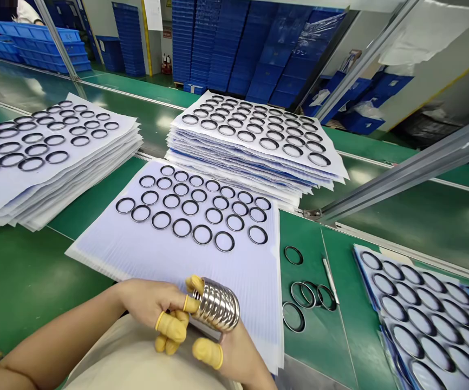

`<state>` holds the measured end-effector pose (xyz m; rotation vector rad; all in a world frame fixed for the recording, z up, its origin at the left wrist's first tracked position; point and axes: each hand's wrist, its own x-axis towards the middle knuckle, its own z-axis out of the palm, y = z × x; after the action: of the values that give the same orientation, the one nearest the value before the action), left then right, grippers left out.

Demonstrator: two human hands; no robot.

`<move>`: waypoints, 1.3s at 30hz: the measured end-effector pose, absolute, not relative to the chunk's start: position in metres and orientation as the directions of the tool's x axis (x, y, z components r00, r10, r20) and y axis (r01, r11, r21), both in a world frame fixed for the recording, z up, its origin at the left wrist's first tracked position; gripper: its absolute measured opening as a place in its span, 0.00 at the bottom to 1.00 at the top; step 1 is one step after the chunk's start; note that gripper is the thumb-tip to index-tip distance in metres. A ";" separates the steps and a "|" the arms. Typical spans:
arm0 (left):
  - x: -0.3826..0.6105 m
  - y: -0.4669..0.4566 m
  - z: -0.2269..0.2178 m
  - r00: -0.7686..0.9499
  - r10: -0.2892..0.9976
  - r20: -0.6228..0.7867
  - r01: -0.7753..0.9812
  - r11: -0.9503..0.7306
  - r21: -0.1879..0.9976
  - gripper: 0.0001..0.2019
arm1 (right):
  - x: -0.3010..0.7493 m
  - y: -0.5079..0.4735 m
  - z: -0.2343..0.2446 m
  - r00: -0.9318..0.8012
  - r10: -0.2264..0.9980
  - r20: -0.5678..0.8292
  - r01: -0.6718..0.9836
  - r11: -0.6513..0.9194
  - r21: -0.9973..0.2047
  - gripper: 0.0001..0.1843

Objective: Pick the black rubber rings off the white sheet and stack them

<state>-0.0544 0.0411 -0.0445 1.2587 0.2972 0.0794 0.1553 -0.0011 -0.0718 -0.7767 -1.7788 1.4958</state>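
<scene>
A stack of shiny metal rings (217, 305) sits in my hands at the bottom centre. My right hand (234, 355) cups the stack from below, its thumb in a yellow finger cot. My left hand (159, 309) pinches the stack's left end with yellow-cotted fingertips. Just beyond lies a white corrugated sheet (145, 254) carrying several dark rings (196, 208) laid out in rows.
Stacks of ring-covered sheets stand at the left (35, 162) and behind (254, 146). Loose rings (305, 295) and a thin metal tool (330, 272) lie on the green table to the right. A blue tray of rings (429, 314) is at far right. A metal rail (405, 173) crosses diagonally.
</scene>
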 end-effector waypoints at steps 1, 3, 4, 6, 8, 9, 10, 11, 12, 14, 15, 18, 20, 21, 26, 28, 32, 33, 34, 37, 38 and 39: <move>-0.054 0.041 -0.046 0.960 0.217 -0.178 0.106 0.305 0.946 0.25 | 0.155 -0.002 -0.072 -0.564 0.819 0.104 -0.017 0.114 -0.993 0.42; -0.054 0.041 -0.049 0.958 0.229 -0.173 0.110 0.265 0.958 0.27 | 0.154 -0.003 -0.070 -0.510 0.858 0.067 -0.090 0.024 -0.996 0.43; -0.053 0.040 -0.050 0.954 0.249 -0.166 0.110 0.224 0.968 0.28 | 0.153 -0.004 -0.069 -0.491 0.870 0.055 -0.110 0.001 -0.994 0.43; -0.051 0.039 -0.053 0.939 0.317 -0.135 0.104 0.113 0.988 0.30 | 0.151 -0.005 -0.066 -0.481 0.876 0.037 -0.098 -0.011 -0.995 0.43; -0.048 0.038 -0.056 0.917 0.388 -0.090 0.078 0.046 0.996 0.33 | 0.149 -0.006 -0.065 -0.478 0.878 0.020 -0.061 -0.010 -0.998 0.46; -0.047 0.037 -0.057 0.904 0.421 -0.068 0.050 0.054 0.997 0.35 | 0.148 -0.006 -0.064 -0.479 0.878 0.011 -0.044 -0.012 -0.999 0.47; -0.045 0.036 -0.057 0.886 0.460 -0.052 0.019 0.078 0.997 0.36 | 0.148 -0.006 -0.064 -0.482 0.876 0.009 -0.027 -0.005 -1.000 0.48; -0.044 0.036 -0.058 0.862 0.505 -0.045 -0.007 0.101 0.995 0.37 | 0.148 -0.006 -0.064 -0.480 0.877 0.016 -0.013 0.011 -1.000 0.49; -0.043 0.036 -0.058 0.833 0.551 -0.046 -0.024 0.120 0.992 0.36 | 0.148 -0.006 -0.064 -0.472 0.881 0.033 -0.005 0.035 -0.999 0.48; -0.041 0.036 -0.056 0.781 0.621 -0.069 -0.039 0.158 0.987 0.33 | 0.147 -0.006 -0.063 -0.461 0.884 0.076 0.004 0.088 -0.996 0.47; -0.040 0.037 -0.055 0.770 0.632 -0.088 -0.039 0.183 0.982 0.30 | 0.147 -0.006 -0.063 -0.456 0.885 0.091 0.003 0.104 -0.995 0.46; -0.037 0.037 -0.052 0.772 0.620 -0.143 -0.041 0.272 0.961 0.23 | 0.145 -0.007 -0.062 -0.452 0.887 0.099 -0.025 0.098 -0.995 0.45; -0.033 0.037 -0.050 0.750 0.639 -0.167 -0.038 0.294 0.955 0.20 | 0.145 -0.009 -0.063 -0.435 0.895 0.096 -0.051 0.082 -0.995 0.46; -0.032 0.036 -0.049 0.735 0.656 -0.172 -0.042 0.297 0.954 0.19 | 0.145 -0.010 -0.063 -0.429 0.897 0.105 -0.050 0.093 -0.994 0.46; -0.032 0.036 -0.043 0.638 0.765 -0.084 0.000 0.110 0.994 0.13 | 0.143 -0.012 -0.071 -0.395 0.908 0.141 -0.006 0.151 -0.989 0.41; -0.035 0.037 -0.039 0.597 0.803 -0.001 0.076 -0.055 0.996 0.10 | 0.142 -0.010 -0.072 -0.403 0.906 0.127 -0.060 0.112 -0.992 0.35; -0.043 0.042 -0.033 0.597 0.758 0.261 0.199 -0.455 0.868 0.09 | 0.143 -0.005 -0.067 -0.562 0.822 0.098 -0.208 -0.025 -0.978 0.19; -0.044 0.043 -0.033 0.607 0.730 0.315 0.205 -0.527 0.825 0.10 | 0.144 -0.005 -0.065 -0.613 0.787 0.070 -0.248 -0.108 -0.963 0.18; -0.044 0.044 -0.033 0.615 0.705 0.352 0.204 -0.574 0.793 0.11 | 0.145 -0.004 -0.064 -0.662 0.749 0.041 -0.281 -0.197 -0.939 0.18; -0.041 0.044 -0.034 0.627 0.679 0.382 0.211 -0.620 0.756 0.12 | 0.146 -0.006 -0.062 -0.752 0.659 0.005 -0.317 -0.355 -0.880 0.24; -0.040 0.044 -0.035 0.631 0.676 0.381 0.215 -0.624 0.751 0.12 | 0.146 -0.006 -0.062 -0.758 0.653 0.007 -0.323 -0.365 -0.874 0.25; -0.039 0.044 -0.036 0.633 0.672 0.383 0.219 -0.631 0.744 0.11 | 0.145 -0.007 -0.063 -0.755 0.655 0.014 -0.330 -0.362 -0.872 0.25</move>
<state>-0.0387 0.0437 -0.0362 2.1845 0.6924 0.8748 0.1453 -0.0069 -0.0628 -0.4526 -1.2581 2.1376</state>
